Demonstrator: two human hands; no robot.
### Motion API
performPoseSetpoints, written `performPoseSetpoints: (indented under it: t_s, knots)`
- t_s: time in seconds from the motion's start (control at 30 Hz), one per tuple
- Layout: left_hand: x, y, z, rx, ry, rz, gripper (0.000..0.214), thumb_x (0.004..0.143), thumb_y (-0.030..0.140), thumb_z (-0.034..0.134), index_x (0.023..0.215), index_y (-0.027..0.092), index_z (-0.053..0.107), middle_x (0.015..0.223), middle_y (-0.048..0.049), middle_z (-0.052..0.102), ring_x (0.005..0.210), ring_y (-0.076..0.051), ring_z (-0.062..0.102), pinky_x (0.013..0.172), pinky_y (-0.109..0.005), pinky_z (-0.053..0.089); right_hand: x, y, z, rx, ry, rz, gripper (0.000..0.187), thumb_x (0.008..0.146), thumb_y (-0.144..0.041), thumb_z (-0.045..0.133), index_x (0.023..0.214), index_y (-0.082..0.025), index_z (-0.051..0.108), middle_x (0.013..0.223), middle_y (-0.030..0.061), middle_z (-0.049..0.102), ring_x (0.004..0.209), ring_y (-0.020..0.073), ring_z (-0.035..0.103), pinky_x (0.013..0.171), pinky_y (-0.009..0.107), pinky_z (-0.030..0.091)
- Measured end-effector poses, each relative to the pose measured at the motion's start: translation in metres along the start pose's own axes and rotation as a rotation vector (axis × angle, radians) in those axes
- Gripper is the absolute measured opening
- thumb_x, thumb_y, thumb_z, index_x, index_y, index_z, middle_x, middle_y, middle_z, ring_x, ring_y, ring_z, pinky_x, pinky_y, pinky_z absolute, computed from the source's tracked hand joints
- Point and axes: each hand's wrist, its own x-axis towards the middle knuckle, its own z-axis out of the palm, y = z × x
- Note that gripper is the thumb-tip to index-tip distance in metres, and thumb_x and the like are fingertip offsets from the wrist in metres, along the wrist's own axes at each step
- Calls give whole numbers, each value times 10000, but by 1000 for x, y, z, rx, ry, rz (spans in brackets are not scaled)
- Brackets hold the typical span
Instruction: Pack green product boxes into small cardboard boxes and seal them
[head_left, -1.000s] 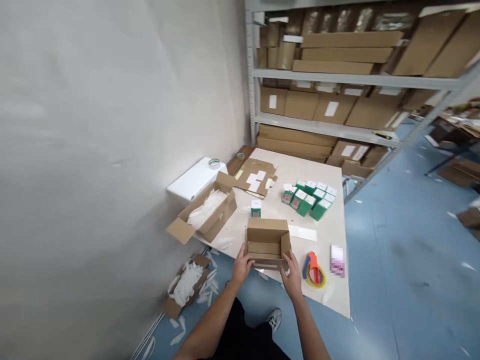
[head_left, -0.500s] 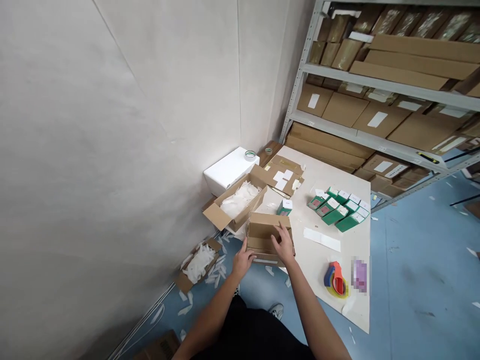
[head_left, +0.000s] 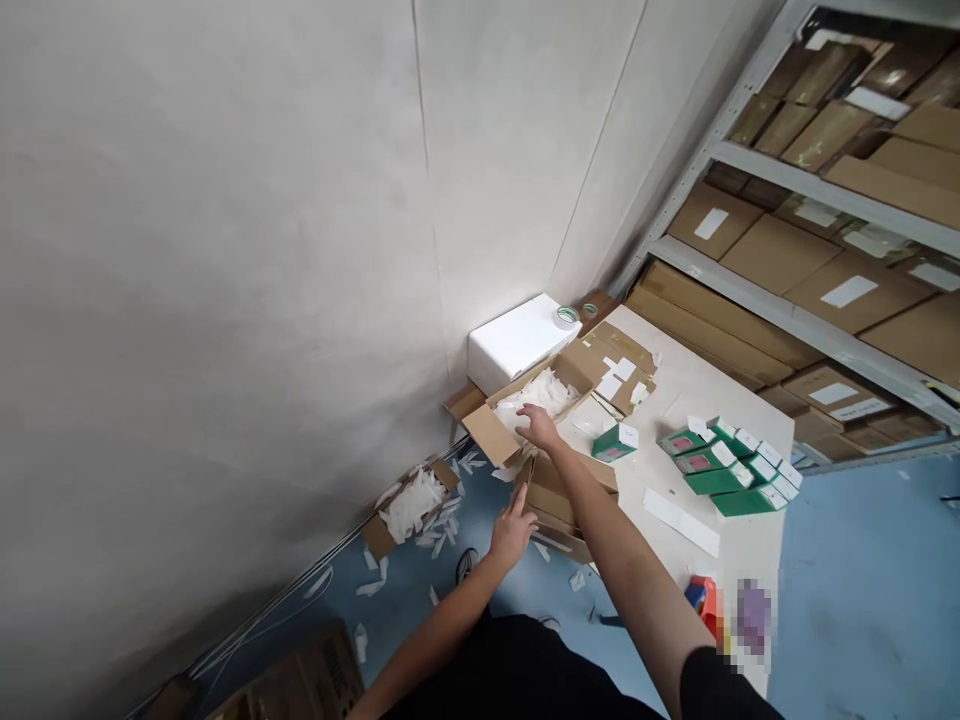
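My right hand [head_left: 537, 425] reaches across into an open cardboard box [head_left: 491, 436] filled with white plastic pieces [head_left: 541, 393]; its fingers curl down onto the pieces. My left hand [head_left: 513, 526] rests against the near left side of a small open cardboard box [head_left: 559, 485] at the table's front edge, index finger pointing up. My right forearm crosses over this small box and hides most of it. A single green and white carton [head_left: 615, 441] lies just right of my right hand.
Several green and white cartons [head_left: 731, 464] sit grouped on the white table [head_left: 742, 545], with flattened cardboard [head_left: 611, 360] and a white case [head_left: 517, 340] behind. A tape dispenser [head_left: 703, 597] lies near the front. Another box of white pieces [head_left: 409, 505] stands on the blue floor. Shelving [head_left: 817, 330] holds cartons.
My right hand left the small box and stretched forward-left into the box of white pieces. My left hand stayed at the small box. The view swung left and tilted.
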Motion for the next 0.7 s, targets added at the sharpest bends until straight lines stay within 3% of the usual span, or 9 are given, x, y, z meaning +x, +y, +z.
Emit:
performPoseSetpoints:
  t_s: [0.17, 0.27, 0.37, 0.47, 0.57, 0.7]
  knots:
    - [2, 2, 4, -34, -7, 12, 156, 903, 176, 665, 911, 271, 790, 1642, 15, 445, 1380, -358, 546, 1138, -536, 488, 52, -10, 24, -114, -91, 42, 783, 685, -133, 803, 1429, -249, 588, 1607, 109, 472, 1356, 323, 541, 1107, 436, 463]
    - [6, 0, 4, -30, -27, 38, 151, 904, 204, 668, 941, 277, 795, 1638, 5, 454, 1383, -355, 544, 1125, -541, 501, 66, -11, 33, -169, -169, 115, 857, 691, -156, 822, 1496, -215, 533, 1548, 148, 543, 1292, 339, 588, 1061, 422, 474]
    - [10, -4, 1, -9, -37, 49, 154, 910, 196, 657, 923, 261, 795, 1650, -15, 438, 1365, -347, 561, 1123, -534, 501, 68, -11, 40, -203, -243, 122, 776, 718, -187, 822, 1459, -198, 592, 1373, 146, 690, 1219, 340, 638, 1032, 396, 469]
    - [11, -7, -1, 8, -32, 55, 154, 901, 151, 661, 882, 238, 786, 1657, -36, 427, 1381, -347, 549, 1124, -528, 496, 64, -12, 45, -242, -286, 117, 550, 754, -179, 777, 1300, -216, 726, 1291, 126, 732, 1183, 327, 653, 1000, 359, 475]
    - [11, -7, -3, 44, -34, 70, 136, 878, 117, 684, 874, 215, 778, 1672, -63, 401, 1378, -341, 556, 1118, -517, 503, 59, -13, 45, -298, -313, 112, 380, 751, -148, 755, 1127, -185, 795, 1347, 163, 680, 1201, 327, 627, 983, 343, 482]
    - [12, -5, -2, 84, -43, 67, 123, 871, 128, 704, 891, 222, 781, 1686, -51, 378, 1301, -316, 619, 1105, -500, 516, 56, -12, 41, -353, -332, 75, 340, 772, -138, 750, 1104, -197, 786, 1501, 160, 568, 1283, 323, 568, 990, 330, 478]
